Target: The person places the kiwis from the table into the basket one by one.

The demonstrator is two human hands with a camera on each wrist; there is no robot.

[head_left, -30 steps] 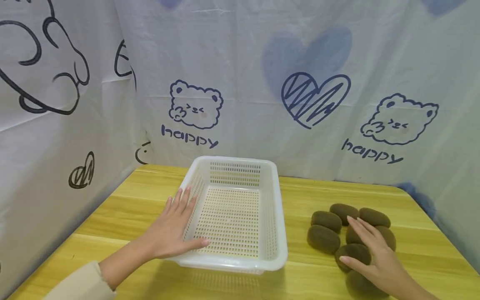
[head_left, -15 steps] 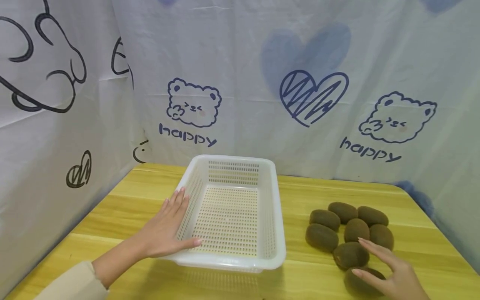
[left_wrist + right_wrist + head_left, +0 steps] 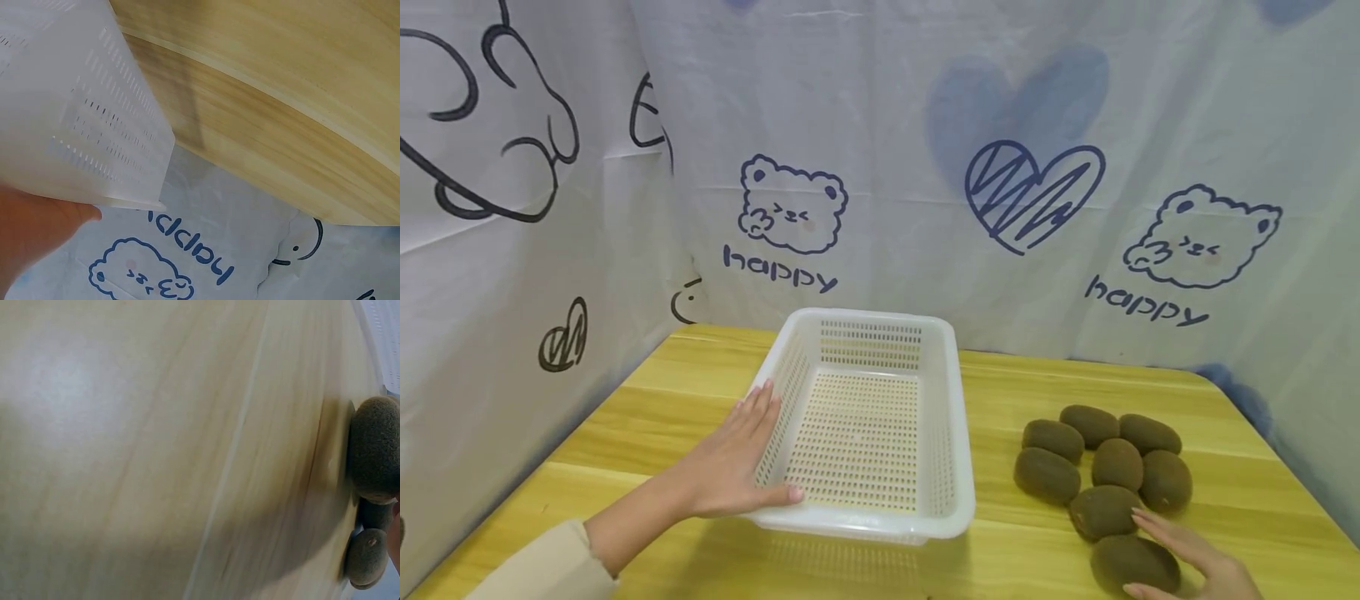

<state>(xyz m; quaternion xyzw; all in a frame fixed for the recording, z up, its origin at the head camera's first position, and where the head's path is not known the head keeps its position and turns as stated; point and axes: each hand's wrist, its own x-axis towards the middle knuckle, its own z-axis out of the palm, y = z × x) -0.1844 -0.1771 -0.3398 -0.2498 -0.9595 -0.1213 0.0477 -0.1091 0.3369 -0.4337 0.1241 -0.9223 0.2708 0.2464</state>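
1. Resting flat against the left wall of one white basket [image 3: 865, 425], the left hand [image 3: 730, 467] has straight fingers and its thumb on the near rim.
2. One basket stands left of centre on the wooden table [image 3: 625, 433].
3. Seven kiwis [image 3: 1116, 463] lie clustered right of the basket.
4. The right hand [image 3: 1195, 567], fingers loosely extended, rests by the nearest kiwi [image 3: 1135, 565], gripping nothing.

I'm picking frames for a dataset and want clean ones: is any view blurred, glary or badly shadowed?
Head view: sharp and evenly lit, with only a soft shadow under the basket. Left wrist view: the basket wall is overexposed, its slots washed out. Right wrist view: soft and smeared, a pale glare patch on the table, a dark shadow beside the kiwis.
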